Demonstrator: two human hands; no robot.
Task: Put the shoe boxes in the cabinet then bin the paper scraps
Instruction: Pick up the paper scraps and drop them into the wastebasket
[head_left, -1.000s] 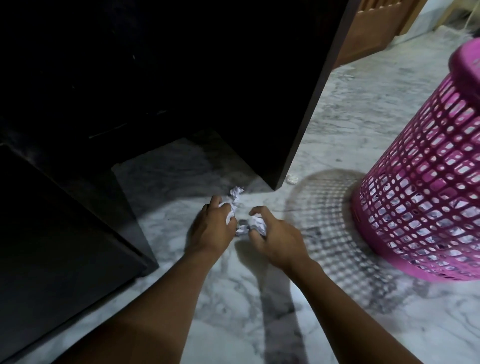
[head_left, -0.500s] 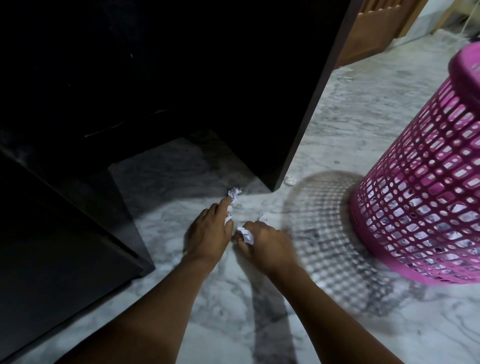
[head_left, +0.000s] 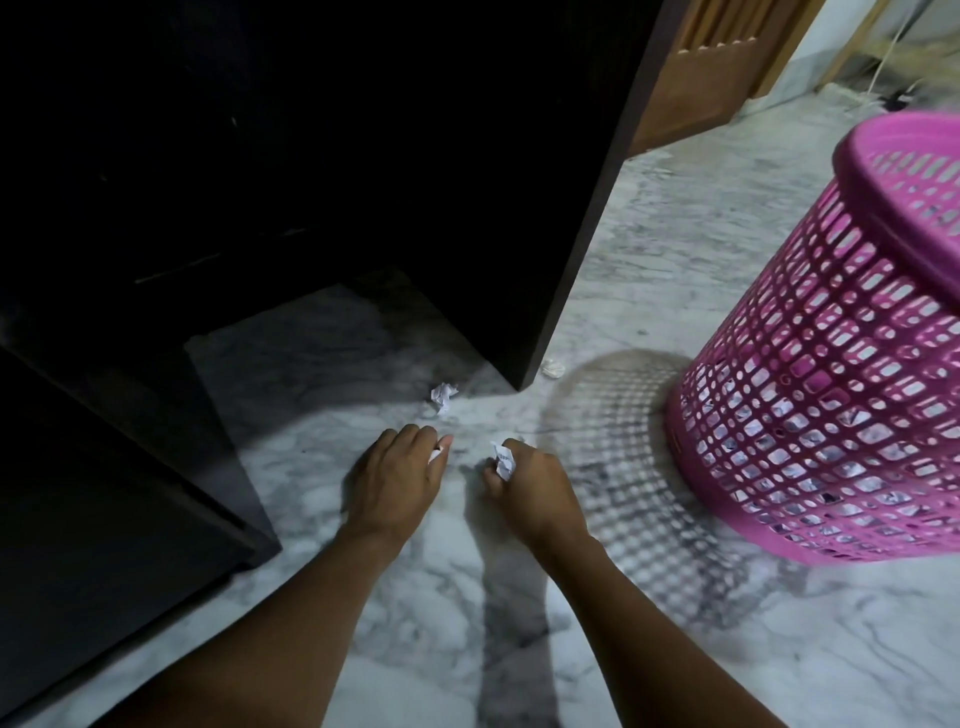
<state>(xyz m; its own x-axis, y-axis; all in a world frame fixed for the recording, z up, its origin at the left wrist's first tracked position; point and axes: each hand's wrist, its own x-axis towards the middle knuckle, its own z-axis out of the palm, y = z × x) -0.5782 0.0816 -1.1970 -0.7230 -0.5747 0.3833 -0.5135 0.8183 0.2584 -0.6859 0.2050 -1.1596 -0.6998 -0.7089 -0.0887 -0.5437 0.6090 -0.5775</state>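
Both hands clutch paper: left hand (head_left: 396, 480) closed on a scrap (head_left: 434, 455), right hand (head_left: 530, 488) pinching another (head_left: 503, 459); a third scrap (head_left: 442, 396) lies ahead on the floor (head_left: 415, 597).

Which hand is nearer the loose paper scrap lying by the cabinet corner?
Left. The left hand sits just below the loose paper scrap; the right hand is farther, below and to its right.

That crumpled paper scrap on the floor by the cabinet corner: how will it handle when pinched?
The paper scrap looks thin and crumpled, so probably very light and easily crushed. Its irregular folds suggest it won't roll, though it may skid on the smooth marble floor.
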